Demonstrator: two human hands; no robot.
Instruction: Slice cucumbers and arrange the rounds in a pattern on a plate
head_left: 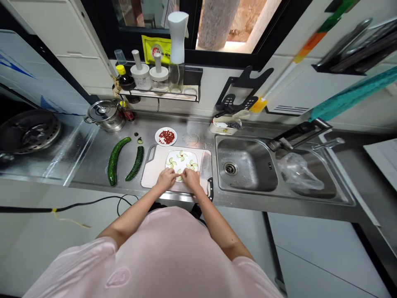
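A white squarish plate (173, 157) lies on a pale cutting board (151, 175). Thin green-edged cucumber slices (182, 155) form pinwheels on it, some with a red bit at the centre. Over the plate's near edge, my left hand (166, 179) has its fingers drawn together, fingertips at the nearest pinwheel. My right hand (191, 180) meets it there, fingers also pinched. Whatever sits between the fingertips is too small to make out. A knife (206, 165) with a black handle rests along the board's right side. Behind the board stands a small white dish of red pieces (166, 137).
Left of the board lie a long cucumber (115, 160), a shorter cucumber piece (135, 164) and small end scraps (139, 140). A lidded steel pot (105, 116) stands behind them. To the right is a sink (248, 165), with a plastic bag (299, 171) in its second basin.
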